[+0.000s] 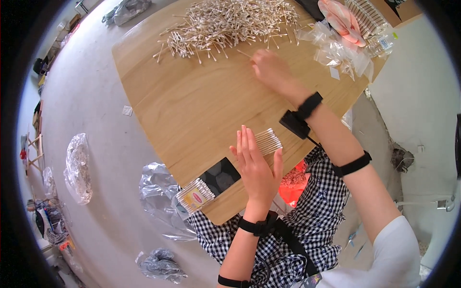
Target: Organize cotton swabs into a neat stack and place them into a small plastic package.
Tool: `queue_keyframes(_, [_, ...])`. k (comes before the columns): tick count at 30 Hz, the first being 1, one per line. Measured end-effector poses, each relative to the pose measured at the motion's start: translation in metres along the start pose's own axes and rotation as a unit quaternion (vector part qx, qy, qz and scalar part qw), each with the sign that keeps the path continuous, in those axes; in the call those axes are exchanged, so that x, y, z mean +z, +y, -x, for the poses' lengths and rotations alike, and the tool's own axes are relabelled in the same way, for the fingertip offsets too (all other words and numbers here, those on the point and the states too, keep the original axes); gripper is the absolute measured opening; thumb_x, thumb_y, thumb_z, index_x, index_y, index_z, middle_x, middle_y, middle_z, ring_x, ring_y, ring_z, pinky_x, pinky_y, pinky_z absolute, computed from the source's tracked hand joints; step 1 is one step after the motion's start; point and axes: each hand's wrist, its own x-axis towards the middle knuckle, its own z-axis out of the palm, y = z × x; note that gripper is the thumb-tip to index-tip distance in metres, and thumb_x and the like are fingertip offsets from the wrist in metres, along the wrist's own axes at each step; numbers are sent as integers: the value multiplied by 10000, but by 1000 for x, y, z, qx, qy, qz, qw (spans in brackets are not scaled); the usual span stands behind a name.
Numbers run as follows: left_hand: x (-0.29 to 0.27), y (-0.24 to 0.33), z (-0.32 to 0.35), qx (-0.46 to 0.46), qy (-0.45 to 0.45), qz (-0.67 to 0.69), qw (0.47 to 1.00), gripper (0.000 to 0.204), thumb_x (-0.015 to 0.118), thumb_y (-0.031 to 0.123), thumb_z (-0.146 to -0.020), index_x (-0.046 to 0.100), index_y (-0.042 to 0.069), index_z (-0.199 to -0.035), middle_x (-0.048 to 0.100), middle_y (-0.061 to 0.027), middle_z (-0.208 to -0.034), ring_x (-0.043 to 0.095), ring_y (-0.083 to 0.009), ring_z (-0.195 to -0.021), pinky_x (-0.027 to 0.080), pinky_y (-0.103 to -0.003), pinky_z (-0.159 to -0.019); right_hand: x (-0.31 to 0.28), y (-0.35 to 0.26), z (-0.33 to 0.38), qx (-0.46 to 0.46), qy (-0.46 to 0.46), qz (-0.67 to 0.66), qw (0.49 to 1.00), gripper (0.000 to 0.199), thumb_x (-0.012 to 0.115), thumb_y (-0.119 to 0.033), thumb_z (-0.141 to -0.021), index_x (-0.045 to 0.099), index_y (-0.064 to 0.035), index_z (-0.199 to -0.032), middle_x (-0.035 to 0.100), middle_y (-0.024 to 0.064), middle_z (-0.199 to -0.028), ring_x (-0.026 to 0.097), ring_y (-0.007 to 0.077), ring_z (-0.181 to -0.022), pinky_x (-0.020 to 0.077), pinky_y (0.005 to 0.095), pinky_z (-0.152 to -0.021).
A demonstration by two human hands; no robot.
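White short sleeve (pixel 396 247) – black arm straps (pixel 354 164), boxy black module (pixel 294 125), cable (pixel 313 141) – black-and-white checked garment (pixel 329 206).

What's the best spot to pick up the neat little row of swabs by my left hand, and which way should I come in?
Probably pinch the row across its far and near edges, pressing inward, since the sticks lie side by side and look loose. I'd come from above and the right: your left hand hides the left end, while the right-end tips are exposed.

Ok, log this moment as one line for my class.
left hand: open, at swab row | right hand: at single swab, grip unclear | swab pile: on table
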Motion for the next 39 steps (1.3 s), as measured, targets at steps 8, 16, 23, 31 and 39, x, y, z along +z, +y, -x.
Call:
queue_keyframes(8, [-8,-6,1,-77,96,247,961,592,508,167,-990,245,-13,-1489,336,-178,-1523,302,-287,-1427,198,-426,-1178,-33,-34,91,-33,0,-213,976,62,652,-37,-816,663,-60,-872,657,80,-847,633,275,-862,509,376,-744])
queue_keyframes(16, [-22,-2,-13,-181,137,408,884,575,373,344,-1051,226,17,-1500,335,-157,-1531,274,-240,-1444,197,-396,-1184,-26,-51,138,-94,44,-326,940,164,645,-46,-835,700,-86,-984,644,73,-1067,592,268,-1007,498,375,-869])
queue_keyframes(23, [-2,2,-22,-169,119,458,864,669,332,451,-1046,168,12,-1522,293,-156,-1557,219,-237,-1467,124,-377,-1197,-32,-87,157,216,60,-663,715,439,424,-348,-1040,523,-39,-1335,539,76,-1355,454,176,-1296,345,321,-1086])
queue_keyframes(31, [-2,11,-10,-202,105,466,855,679,328,474,-1042,198,9,-1519,295,-153,-1558,229,-221,-1465,147,-362,-1186,-34,-96,166,210,45,-688,693,470,373,-351,-1061,457,-16,-1380,493,82,-1414,396,154,-1354,271,324,-1155])
queue_keyframes(39, [-12,12,-2,-198,116,456,860,652,316,469,-1043,219,32,-1517,306,-136,-1556,221,-209,-1467,129,-366,-1190,-16,-99,137,54,108,-144,982,442,491,-111,-945,462,-4,-1372,455,195,-1430,337,350,-1398,273,460,-1154])
